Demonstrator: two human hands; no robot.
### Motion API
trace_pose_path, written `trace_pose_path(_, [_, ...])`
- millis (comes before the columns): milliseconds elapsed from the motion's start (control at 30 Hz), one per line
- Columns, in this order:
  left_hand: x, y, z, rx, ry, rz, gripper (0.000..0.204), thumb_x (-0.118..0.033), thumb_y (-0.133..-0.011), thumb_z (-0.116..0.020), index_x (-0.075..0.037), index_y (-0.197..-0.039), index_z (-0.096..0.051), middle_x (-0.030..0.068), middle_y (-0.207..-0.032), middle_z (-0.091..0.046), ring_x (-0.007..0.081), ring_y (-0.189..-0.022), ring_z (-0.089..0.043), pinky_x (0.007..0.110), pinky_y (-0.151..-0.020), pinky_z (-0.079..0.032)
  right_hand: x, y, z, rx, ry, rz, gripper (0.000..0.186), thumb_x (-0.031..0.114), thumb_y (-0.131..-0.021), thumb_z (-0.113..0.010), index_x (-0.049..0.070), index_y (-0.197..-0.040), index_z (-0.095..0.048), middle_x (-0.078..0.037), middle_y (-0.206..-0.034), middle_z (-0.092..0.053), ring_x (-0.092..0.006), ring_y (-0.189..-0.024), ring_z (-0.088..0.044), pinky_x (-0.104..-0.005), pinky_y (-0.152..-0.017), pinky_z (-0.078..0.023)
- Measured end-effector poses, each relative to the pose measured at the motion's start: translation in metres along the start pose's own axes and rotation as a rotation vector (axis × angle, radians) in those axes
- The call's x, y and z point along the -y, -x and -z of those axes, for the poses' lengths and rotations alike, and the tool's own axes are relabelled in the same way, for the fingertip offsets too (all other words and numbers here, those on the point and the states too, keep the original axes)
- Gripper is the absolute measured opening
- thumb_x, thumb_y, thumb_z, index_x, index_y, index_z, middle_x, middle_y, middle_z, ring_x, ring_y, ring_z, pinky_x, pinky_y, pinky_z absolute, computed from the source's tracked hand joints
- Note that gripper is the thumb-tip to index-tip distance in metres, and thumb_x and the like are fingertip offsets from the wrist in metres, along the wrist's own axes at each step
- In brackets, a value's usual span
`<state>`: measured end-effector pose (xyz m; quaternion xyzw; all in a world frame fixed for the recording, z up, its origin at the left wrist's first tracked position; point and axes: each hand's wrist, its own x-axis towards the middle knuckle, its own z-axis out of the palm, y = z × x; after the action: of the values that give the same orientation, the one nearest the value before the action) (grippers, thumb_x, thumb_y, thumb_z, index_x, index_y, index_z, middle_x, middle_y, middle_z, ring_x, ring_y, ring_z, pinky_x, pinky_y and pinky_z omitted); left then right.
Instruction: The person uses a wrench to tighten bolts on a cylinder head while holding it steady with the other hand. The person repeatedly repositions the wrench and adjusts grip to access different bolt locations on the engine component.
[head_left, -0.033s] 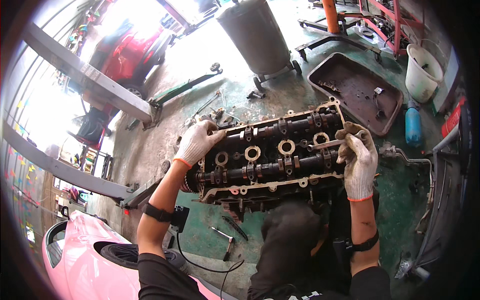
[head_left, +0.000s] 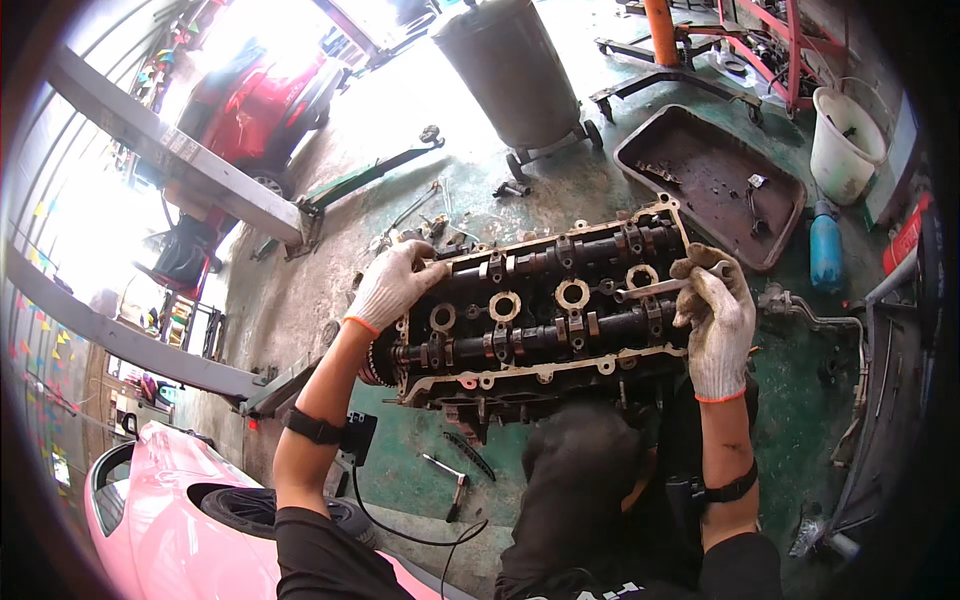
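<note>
An engine cylinder head (head_left: 540,350) with two dark camshafts (head_left: 545,338) and pale round rings between them lies before me, its long side running left to right. My left hand (head_left: 395,280), in a white knit glove, grips its far left corner, fingers bent over the edge and thumb toward the near camshaft bearing caps. In the stained glove of my right hand (head_left: 715,310) is a combination wrench (head_left: 650,290), pinched by the fingers. The wrench's left end reaches over the right part of the head, between the camshafts; whether it touches a bolt I cannot tell.
A brown drain tray (head_left: 715,190) with loose parts lies beyond on the right, near a white bucket (head_left: 848,150) and a blue bottle (head_left: 826,250). A ratchet (head_left: 458,490) lies on the floor. A pink car (head_left: 180,510) stands at left, below grey lift arms (head_left: 190,165).
</note>
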<state>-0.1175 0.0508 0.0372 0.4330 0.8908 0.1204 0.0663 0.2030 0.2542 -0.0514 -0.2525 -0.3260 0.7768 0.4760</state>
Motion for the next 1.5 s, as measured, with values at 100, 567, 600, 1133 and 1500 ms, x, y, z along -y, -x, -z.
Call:
trace_pose_path(100, [0.001,0.000,0.002,0.017,-0.021,-0.053,0.042,-0.037,-0.095,-0.062,0.003,-0.095,-0.076,0.0270,-0.097,-0.072,0.0407,-0.091,-0.070,0.047,-0.084,-0.054,0.000,0.000,0.000,-0.008,0.013,0.005,0.025,0.000,-0.097,-0.056,-0.003,-0.119,-0.067,-0.017,-0.097,-0.074,-0.0106,-0.063,-0.064,-0.0238,-0.051,-0.052])
trace_pose_path(567, [0.000,-0.011,0.004,0.022,-0.183,-0.023,0.047,-0.040,-0.094,-0.066,0.006,-0.095,-0.076,0.0260,-0.080,-0.071,0.0317,-0.078,-0.074,0.043,-0.077,-0.055,0.001,0.000,0.000,-0.001,0.008,-0.014,0.025,0.002,-0.098,-0.056,-0.003,-0.120,-0.066,-0.016,-0.098,-0.074,-0.0100,-0.064,-0.064,-0.0231,-0.052,-0.052])
trace_pose_path(600, [0.000,-0.013,0.004,0.034,-0.208,0.011,0.048,-0.040,-0.093,-0.066,0.007,-0.095,-0.075,0.0256,-0.079,-0.071,0.0321,-0.077,-0.074,0.043,-0.077,-0.055,0.001,0.000,0.000,0.003,0.011,-0.016,0.025,0.002,-0.098,-0.056,-0.003,-0.120,-0.066,-0.016,-0.098,-0.074,-0.0100,-0.064,-0.064,-0.0231,-0.052,-0.052])
trace_pose_path(1133, [0.002,-0.017,0.009,0.065,-0.140,0.065,0.044,-0.037,-0.092,-0.072,0.007,-0.092,-0.076,0.0142,-0.075,-0.072,0.0198,-0.068,-0.067,0.037,-0.069,-0.054,0.001,0.000,-0.002,0.008,0.019,0.002,0.025,0.001,-0.098,-0.055,-0.003,-0.120,-0.067,-0.016,-0.098,-0.074,-0.0104,-0.063,-0.064,-0.0232,-0.052,-0.052])
trace_pose_path(1500, [-0.002,-0.020,0.019,0.190,-0.102,0.041,0.043,-0.038,-0.089,-0.069,0.002,-0.100,-0.077,0.0221,-0.085,-0.074,0.0301,-0.081,-0.074,0.041,-0.080,-0.056,0.002,0.001,-0.002,0.009,0.059,-0.005,0.026,0.003,-0.099,-0.054,-0.002,-0.122,-0.066,-0.016,-0.100,-0.074,-0.0094,-0.063,-0.061,-0.0226,-0.053,-0.051])
